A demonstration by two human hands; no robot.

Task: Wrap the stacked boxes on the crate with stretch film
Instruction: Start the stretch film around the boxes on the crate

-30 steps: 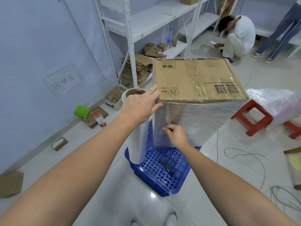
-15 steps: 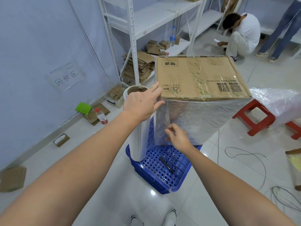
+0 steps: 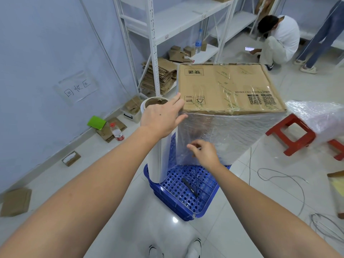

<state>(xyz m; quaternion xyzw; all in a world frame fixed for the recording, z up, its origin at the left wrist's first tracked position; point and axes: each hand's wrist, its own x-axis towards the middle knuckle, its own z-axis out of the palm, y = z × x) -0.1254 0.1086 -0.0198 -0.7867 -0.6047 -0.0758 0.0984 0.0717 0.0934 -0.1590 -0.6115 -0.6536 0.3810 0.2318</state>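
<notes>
A stack of cardboard boxes (image 3: 227, 88) stands on a blue perforated crate (image 3: 186, 190), its sides covered in clear stretch film (image 3: 232, 135). A tall white roll of stretch film (image 3: 163, 161) stands upright on the crate's left corner, right beside the stack. My left hand (image 3: 162, 116) rests on top of the roll, fingers spread and touching the top box's near-left corner. My right hand (image 3: 204, 153) is lower, fingertips pinched at the film on the stack's near face.
A black marker-like tool (image 3: 189, 187) lies on the crate. A red stool (image 3: 292, 135) with a bubble-wrapped bundle stands right. Cables (image 3: 279, 175) trail on the floor. White shelving (image 3: 154, 43), flattened cardboard and a bottle (image 3: 116, 132) are left. A crouching person (image 3: 277, 38) is behind.
The view has drifted slightly. My right hand has shifted a little along the film on the near face. My left hand stays on the roll top.
</notes>
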